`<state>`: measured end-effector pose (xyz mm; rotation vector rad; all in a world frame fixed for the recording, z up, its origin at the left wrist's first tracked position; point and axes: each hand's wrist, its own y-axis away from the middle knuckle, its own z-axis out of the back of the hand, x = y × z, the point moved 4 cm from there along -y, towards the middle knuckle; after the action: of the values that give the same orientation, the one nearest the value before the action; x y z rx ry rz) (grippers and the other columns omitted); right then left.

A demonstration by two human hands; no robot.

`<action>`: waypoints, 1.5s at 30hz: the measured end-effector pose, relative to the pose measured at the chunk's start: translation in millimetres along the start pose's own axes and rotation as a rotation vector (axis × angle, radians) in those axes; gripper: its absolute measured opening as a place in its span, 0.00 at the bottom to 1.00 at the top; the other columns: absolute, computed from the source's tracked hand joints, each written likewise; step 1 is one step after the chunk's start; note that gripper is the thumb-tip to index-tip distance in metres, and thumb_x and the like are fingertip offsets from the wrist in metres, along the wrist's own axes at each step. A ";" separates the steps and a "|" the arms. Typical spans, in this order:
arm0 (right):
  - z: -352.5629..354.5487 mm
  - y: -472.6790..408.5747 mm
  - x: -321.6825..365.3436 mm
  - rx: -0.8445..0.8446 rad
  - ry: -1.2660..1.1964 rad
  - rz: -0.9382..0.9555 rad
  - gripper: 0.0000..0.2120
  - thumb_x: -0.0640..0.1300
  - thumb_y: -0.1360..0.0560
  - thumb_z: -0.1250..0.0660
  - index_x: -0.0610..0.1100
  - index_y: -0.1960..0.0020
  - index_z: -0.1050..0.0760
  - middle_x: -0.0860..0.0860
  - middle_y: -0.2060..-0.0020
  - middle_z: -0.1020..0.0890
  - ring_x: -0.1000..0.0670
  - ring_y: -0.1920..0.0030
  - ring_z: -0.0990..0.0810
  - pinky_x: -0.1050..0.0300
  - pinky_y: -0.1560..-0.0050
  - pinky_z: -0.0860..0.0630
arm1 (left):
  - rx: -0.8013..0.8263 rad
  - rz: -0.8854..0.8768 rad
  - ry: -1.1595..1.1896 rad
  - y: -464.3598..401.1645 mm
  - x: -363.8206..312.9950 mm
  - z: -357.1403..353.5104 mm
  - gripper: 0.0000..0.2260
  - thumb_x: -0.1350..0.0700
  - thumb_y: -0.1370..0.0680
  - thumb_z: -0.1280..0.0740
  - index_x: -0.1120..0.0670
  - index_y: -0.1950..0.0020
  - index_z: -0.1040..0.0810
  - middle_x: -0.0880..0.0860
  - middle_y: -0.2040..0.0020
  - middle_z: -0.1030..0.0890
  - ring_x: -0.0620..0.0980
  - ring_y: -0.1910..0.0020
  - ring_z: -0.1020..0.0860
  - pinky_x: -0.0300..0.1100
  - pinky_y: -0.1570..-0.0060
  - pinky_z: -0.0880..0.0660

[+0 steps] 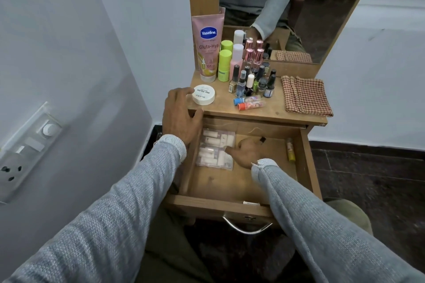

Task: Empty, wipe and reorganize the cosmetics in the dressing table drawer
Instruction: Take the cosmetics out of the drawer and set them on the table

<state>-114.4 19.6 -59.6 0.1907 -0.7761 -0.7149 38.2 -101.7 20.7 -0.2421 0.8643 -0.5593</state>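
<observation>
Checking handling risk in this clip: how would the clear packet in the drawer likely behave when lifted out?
The clear packet looks like thin soft plastic, so it would probably sag or flex. It holds many small white pieces, which may shift inside. It lies flat on the drawer floor, so an edge likely needs prising up; the right hand is at its edge.

Left arm: grey knit sleeve, reaching forward from the lower left.
Left hand (181, 115): palm down, fingers loosely spread and gently bent, thumb (199, 114) pointing right; it holds nothing.
Right arm: grey knit sleeve, reaching in from the lower right, cuff frayed at the wrist.
Right hand (247, 151): back up, lower than the left hand, fingers pointing left; whether they are curled cannot be told.
</observation>
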 end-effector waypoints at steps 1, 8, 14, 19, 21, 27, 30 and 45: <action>-4.2 -1.1 1.2 0.016 -0.012 -0.021 0.19 0.54 0.24 0.35 0.45 0.68 0.31 0.52 0.73 0.28 0.53 0.71 0.29 0.60 0.72 0.37 | 0.026 0.006 -0.011 -2.8 1.9 -0.3 0.23 0.58 0.28 0.29 0.56 0.35 0.30 0.55 0.36 0.29 0.53 0.36 0.30 0.42 0.38 0.33; -17.7 -7.6 2.0 0.028 -0.197 -0.127 0.15 0.55 0.28 0.32 0.43 0.59 0.25 0.47 0.58 0.19 0.46 0.58 0.20 0.54 0.56 0.23 | 0.145 0.060 0.044 -14.6 13.2 -7.7 0.29 0.55 0.27 0.28 0.55 0.30 0.35 0.55 0.33 0.30 0.52 0.35 0.30 0.42 0.37 0.33; -25.8 -11.3 0.5 -0.091 -0.528 -0.192 0.09 0.48 0.32 0.26 0.50 0.57 0.25 0.50 0.58 0.18 0.47 0.52 0.19 0.49 0.44 0.22 | 0.190 0.089 0.068 -21.0 10.9 -15.7 0.29 0.52 0.28 0.27 0.53 0.31 0.36 0.53 0.35 0.29 0.52 0.38 0.28 0.42 0.43 0.30; -23.0 -11.1 -15.9 -0.146 -0.724 -0.249 0.16 0.39 0.32 0.26 0.43 0.46 0.26 0.45 0.49 0.17 0.45 0.52 0.17 0.49 0.51 0.19 | 0.220 0.145 -0.003 -34.1 10.0 -24.2 0.35 0.46 0.32 0.25 0.53 0.30 0.37 0.54 0.35 0.29 0.55 0.37 0.28 0.49 0.40 0.28; -24.6 -12.2 -17.8 -0.050 -0.765 -0.244 0.14 0.41 0.30 0.27 0.41 0.45 0.23 0.44 0.51 0.16 0.47 0.56 0.16 0.58 0.65 0.20 | 0.246 0.161 -0.046 -39.3 9.0 -28.0 0.37 0.45 0.32 0.25 0.52 0.29 0.38 0.55 0.34 0.29 0.55 0.37 0.28 0.51 0.39 0.28; -22.2 -8.0 -5.7 0.007 -0.738 -0.176 0.05 0.43 0.25 0.30 0.43 0.51 0.22 0.44 0.52 0.16 0.44 0.53 0.16 0.43 0.49 0.19 | 0.263 0.189 -0.105 -47.3 4.9 -33.0 0.36 0.47 0.32 0.25 0.52 0.30 0.38 0.55 0.35 0.25 0.58 0.38 0.27 0.53 0.41 0.26; -14.8 5.7 -7.5 0.027 -0.691 -0.092 0.07 0.43 0.24 0.31 0.42 0.49 0.21 0.45 0.51 0.16 0.45 0.53 0.16 0.42 0.48 0.19 | 0.250 0.191 -0.065 -46.9 7.7 -29.9 0.36 0.48 0.33 0.24 0.52 0.30 0.36 0.55 0.36 0.24 0.57 0.39 0.26 0.52 0.41 0.26; 47.2 34.6 79.3 -0.076 -0.976 0.142 0.14 0.40 0.25 0.30 0.43 0.42 0.29 0.46 0.51 0.18 0.46 0.54 0.15 0.43 0.52 0.18 | 0.051 0.269 0.370 -52.1 14.7 53.9 0.33 0.49 0.31 0.23 0.49 0.32 0.35 0.52 0.43 0.21 0.47 0.44 0.23 0.44 0.41 0.26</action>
<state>-90.1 -1.6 33.6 -0.3140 -1.6667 -0.6863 68.5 -154.3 67.0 0.0283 1.2179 -0.3770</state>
